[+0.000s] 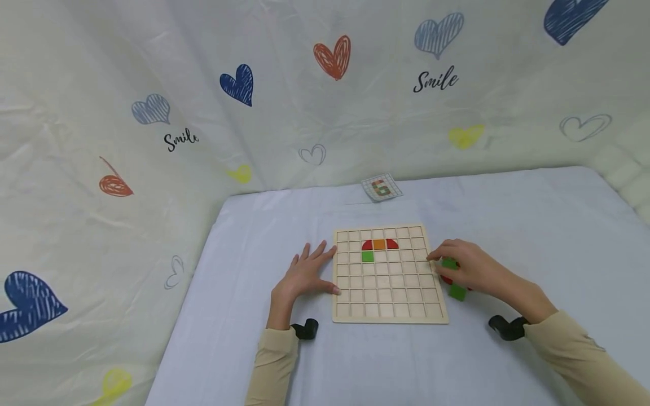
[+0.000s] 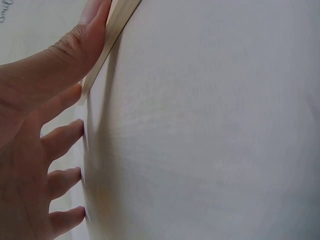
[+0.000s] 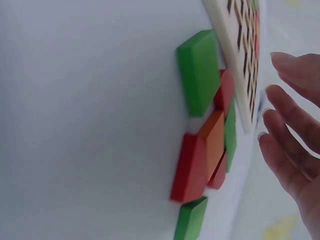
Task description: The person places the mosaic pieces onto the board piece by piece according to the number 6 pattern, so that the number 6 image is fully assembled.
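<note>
A square wooden grid board (image 1: 391, 310) lies on the white-covered table. Two rounded red blocks (image 1: 367, 246) flank an orange block (image 1: 379, 244) in one of its upper rows, and a green block (image 1: 368, 256) sits below the left one. With fingers spread, my left hand (image 1: 303, 274) rests at the board's left edge, thumb (image 2: 82, 45) against the rim. My right hand (image 1: 474, 268) hovers over loose blocks beside the right edge, its fingers loosely bent with nothing showing between them. Under it lie green (image 3: 200, 72), red (image 3: 190, 167) and orange (image 3: 212, 142) blocks, partly hidden in the head view.
Behind the board, a small card (image 1: 382, 187) with a coloured grid pattern lies at the table's back edge. A pale curtain (image 1: 284, 129) printed with hearts hangs behind and to the left. Black wrist cameras (image 1: 306, 329) stick out near both sleeves.
</note>
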Tool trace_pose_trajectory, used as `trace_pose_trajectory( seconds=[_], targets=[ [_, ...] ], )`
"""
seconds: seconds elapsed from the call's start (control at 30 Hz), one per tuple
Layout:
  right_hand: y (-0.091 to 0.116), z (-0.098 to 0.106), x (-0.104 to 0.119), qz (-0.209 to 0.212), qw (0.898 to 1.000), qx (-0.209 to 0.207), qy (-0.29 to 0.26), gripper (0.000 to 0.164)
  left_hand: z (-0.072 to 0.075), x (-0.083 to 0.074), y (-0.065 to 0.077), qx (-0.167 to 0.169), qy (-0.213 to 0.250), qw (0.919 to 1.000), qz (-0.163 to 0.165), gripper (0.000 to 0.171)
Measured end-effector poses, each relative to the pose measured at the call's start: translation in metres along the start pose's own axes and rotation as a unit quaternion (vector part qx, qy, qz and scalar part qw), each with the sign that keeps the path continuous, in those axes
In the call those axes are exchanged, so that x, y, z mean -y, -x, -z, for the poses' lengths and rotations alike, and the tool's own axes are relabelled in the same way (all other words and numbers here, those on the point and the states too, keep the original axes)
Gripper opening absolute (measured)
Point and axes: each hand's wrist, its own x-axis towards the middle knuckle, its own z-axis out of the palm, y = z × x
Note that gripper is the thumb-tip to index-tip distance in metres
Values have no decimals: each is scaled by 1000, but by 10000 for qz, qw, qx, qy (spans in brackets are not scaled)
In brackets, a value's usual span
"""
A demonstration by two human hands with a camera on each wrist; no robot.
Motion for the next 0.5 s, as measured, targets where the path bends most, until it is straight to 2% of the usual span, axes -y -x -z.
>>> trace_pose_trajectory(
  seconds=[0.5],
  targets=[
    [30, 6, -20, -355, 9990, 97, 242, 22, 0, -1, 2, -24, 43, 10000, -65, 105]
  ],
)
